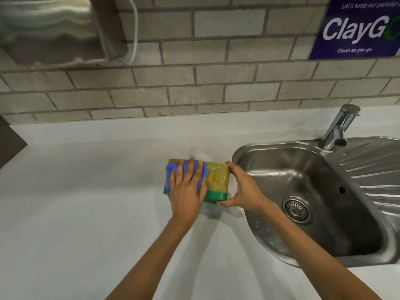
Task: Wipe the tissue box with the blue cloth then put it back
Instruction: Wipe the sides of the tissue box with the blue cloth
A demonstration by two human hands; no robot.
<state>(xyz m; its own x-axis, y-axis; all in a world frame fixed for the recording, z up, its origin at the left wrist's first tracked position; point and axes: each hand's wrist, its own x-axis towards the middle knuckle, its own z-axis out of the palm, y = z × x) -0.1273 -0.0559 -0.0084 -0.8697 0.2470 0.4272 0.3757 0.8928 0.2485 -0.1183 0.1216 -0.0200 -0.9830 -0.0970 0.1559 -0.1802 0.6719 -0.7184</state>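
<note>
A yellow tissue box [217,179] with a green lower band stands on the white counter, just left of the sink, with a white tissue [198,153] sticking up behind it. My left hand [187,191] lies flat on the box's left part, pressing the blue cloth [184,172] against it; the cloth shows between and around my fingers. My right hand [242,189] grips the box's right end, fingers at its top corner and thumb at its bottom corner.
A steel sink [303,169] with a drain and ribbed drainboard lies right of the box, a tap [339,128] at its back. The white counter [86,202] spreads to the left. A brick wall rises behind, with a metal dispenser [49,29] top left and a blue sign [357,29] top right.
</note>
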